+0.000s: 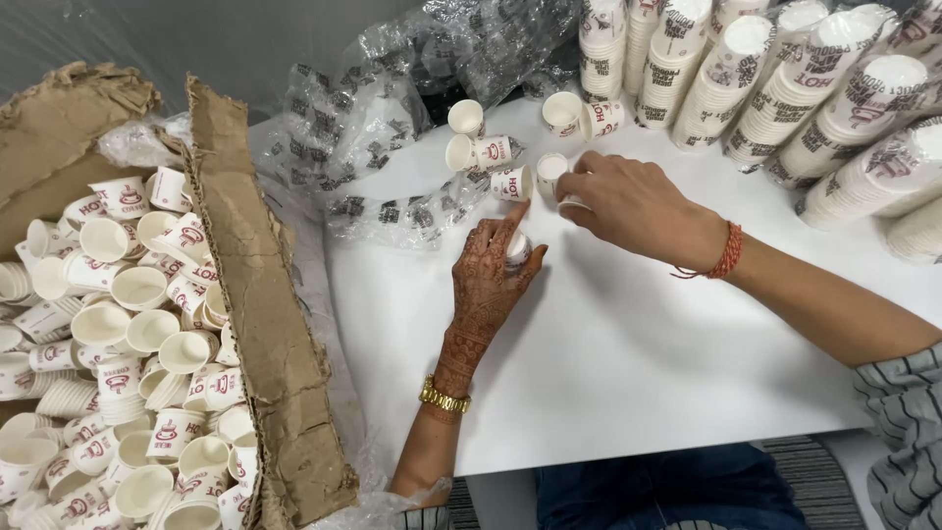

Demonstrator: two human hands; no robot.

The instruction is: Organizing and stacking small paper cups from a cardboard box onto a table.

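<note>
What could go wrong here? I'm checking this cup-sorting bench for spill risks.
The loose paper cups lie on their sides near both hands, so a sweep of the right hand might roll them away. The clear plastic wrap beside the left hand could snag. The leaning cup stacks behind might topple if bumped.

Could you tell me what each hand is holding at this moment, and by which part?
The left hand covers a small paper cup; the right hand grips another cup by its side.
</note>
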